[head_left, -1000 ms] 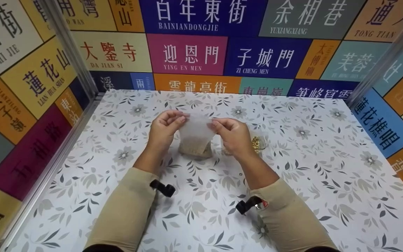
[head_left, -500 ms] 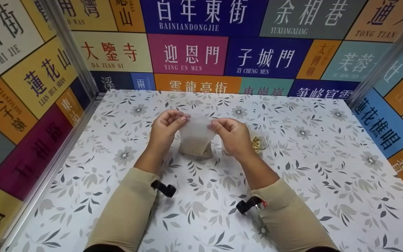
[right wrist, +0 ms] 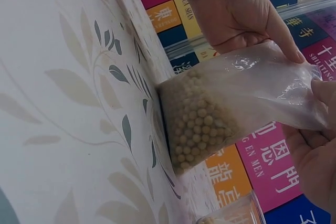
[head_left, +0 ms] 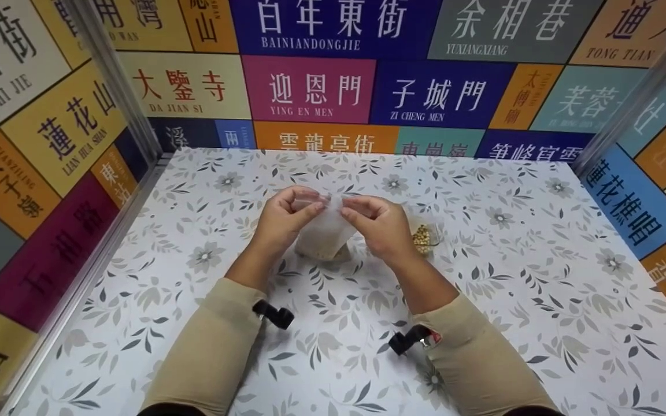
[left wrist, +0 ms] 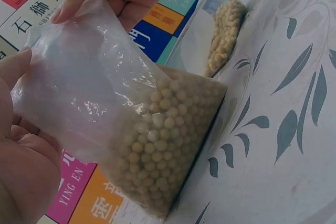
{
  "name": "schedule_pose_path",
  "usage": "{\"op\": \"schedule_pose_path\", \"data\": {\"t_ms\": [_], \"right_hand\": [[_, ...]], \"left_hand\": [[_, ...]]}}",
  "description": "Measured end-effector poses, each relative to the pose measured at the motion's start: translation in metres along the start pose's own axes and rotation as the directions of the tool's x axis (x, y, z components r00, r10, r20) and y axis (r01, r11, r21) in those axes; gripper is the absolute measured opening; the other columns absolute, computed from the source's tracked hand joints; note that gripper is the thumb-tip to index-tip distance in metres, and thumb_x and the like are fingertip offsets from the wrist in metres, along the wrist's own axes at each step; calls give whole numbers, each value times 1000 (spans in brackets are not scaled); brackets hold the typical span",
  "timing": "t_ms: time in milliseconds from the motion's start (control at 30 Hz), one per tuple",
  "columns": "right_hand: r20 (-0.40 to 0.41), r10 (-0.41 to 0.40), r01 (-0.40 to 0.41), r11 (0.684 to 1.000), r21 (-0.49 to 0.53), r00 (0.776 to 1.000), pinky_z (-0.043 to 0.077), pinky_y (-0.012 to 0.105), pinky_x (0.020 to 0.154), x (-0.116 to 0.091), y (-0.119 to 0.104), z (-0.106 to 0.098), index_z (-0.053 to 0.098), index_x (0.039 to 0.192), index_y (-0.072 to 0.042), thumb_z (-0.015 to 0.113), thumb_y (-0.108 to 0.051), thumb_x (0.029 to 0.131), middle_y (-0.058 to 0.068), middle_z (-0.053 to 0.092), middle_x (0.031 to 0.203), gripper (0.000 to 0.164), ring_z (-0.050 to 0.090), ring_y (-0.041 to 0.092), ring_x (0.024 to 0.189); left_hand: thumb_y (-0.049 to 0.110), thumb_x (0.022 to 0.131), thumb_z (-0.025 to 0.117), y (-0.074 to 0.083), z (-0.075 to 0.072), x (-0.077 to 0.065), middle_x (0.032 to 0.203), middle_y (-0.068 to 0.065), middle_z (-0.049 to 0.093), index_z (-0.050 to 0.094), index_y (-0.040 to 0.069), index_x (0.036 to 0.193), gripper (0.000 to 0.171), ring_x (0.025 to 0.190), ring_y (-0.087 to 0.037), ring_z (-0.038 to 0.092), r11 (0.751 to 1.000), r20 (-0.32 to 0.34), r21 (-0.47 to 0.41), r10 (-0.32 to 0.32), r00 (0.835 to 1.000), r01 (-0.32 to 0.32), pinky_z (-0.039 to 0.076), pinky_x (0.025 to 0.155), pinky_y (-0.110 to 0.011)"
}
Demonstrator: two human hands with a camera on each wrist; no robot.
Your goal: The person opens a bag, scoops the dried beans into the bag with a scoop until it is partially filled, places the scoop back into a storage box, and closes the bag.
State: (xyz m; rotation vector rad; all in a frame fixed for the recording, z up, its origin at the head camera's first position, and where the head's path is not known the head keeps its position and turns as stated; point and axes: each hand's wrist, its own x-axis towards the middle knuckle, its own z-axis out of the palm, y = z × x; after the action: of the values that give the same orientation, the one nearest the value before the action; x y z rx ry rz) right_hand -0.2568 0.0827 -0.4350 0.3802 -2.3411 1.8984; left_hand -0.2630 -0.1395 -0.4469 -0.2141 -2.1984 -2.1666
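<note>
A translucent plastic bag [head_left: 324, 234] stands upright on the table, its lower part filled with round, pale beans like soybeans [left wrist: 163, 145]. My left hand [head_left: 284, 222] pinches one side of the bag's top edge between thumb and fingers. Opposite it, my right hand [head_left: 385, 228] pinches the other side of that edge. Between the two hands the upper part of the bag is bunched and slack, as the left wrist view shows. The bag's bottom rests on the tabletop in the right wrist view.
Just right of the bag, partly hidden by my right hand, a clear container [head_left: 437, 237] holds yellowish kernels or beans [head_left: 422, 238]. The table [head_left: 483, 346] has a leaf-patterned cover. Panels with printed signs [head_left: 310, 86] wall it in at the back and sides.
Both hands have come closer together along the bag's top edge, the left one moving right. The bag's mouth is narrower and more bunched. More of the kernels in the container shows.
</note>
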Motion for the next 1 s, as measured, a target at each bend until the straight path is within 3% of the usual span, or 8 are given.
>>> {"op": "schedule_pose_path", "data": {"t_ms": [133, 333, 500, 667, 800, 1000], "right_hand": [[-45, 15, -14, 1000, 28, 999, 64, 24, 86, 1, -1, 0, 83, 116, -16, 87, -25, 92, 5, 83, 113, 26, 78, 16, 101], [-74, 25, -23, 999, 28, 997, 63, 23, 87, 1, -1, 1, 83, 114, -16, 88, -28, 90, 3, 84, 111, 27, 78, 14, 103], [-95, -5, 11, 998, 60, 995, 64, 23, 86, 0, -2, 2, 84, 112, -13, 89, -22, 89, 5, 84, 109, 25, 79, 13, 100], [-103, -31, 40, 995, 88, 994, 64, 23, 84, 0, -4, 3, 83, 111, -8, 88, -18, 90, 9, 84, 108, 25, 79, 12, 97], [-104, -27, 34, 997, 74, 994, 64, 23, 82, 0, -3, 3, 82, 114, -8, 88, -21, 90, 7, 84, 108, 27, 79, 13, 96], [-47, -11, 15, 997, 80, 999, 65, 24, 86, -1, -2, 4, 81, 117, -12, 90, -24, 89, 8, 84, 110, 32, 81, 17, 101]], "left_hand": [[43, 87, 89, 1, 1, 0, 120, 2, 81, 75, 20, 116, 40, 116, -20, 75, 1000, -18, -11, -13, 1000, 13, 57, 107, -40], [35, 89, 89, 0, 2, 1, 115, 0, 82, 76, 17, 112, 31, 112, -19, 77, 999, -50, -2, 37, 998, -37, 60, 102, -35], [27, 90, 88, 2, 5, -2, 111, -2, 83, 75, 9, 113, 31, 107, -19, 79, 997, -54, -22, 66, 996, -67, 62, 97, -31], [22, 93, 86, 5, 8, -4, 110, -4, 84, 74, 7, 111, 26, 104, -19, 80, 995, -50, -36, 90, 995, -92, 63, 95, -29], [27, 93, 86, 4, 8, -4, 112, -4, 83, 72, 5, 117, 36, 104, -21, 79, 996, -38, -5, 92, 995, -92, 63, 96, -31], [35, 87, 91, 1, 11, -4, 116, -3, 81, 70, 13, 120, 45, 107, -21, 78, 994, -8, 70, 82, 997, -81, 64, 94, -34]]}}
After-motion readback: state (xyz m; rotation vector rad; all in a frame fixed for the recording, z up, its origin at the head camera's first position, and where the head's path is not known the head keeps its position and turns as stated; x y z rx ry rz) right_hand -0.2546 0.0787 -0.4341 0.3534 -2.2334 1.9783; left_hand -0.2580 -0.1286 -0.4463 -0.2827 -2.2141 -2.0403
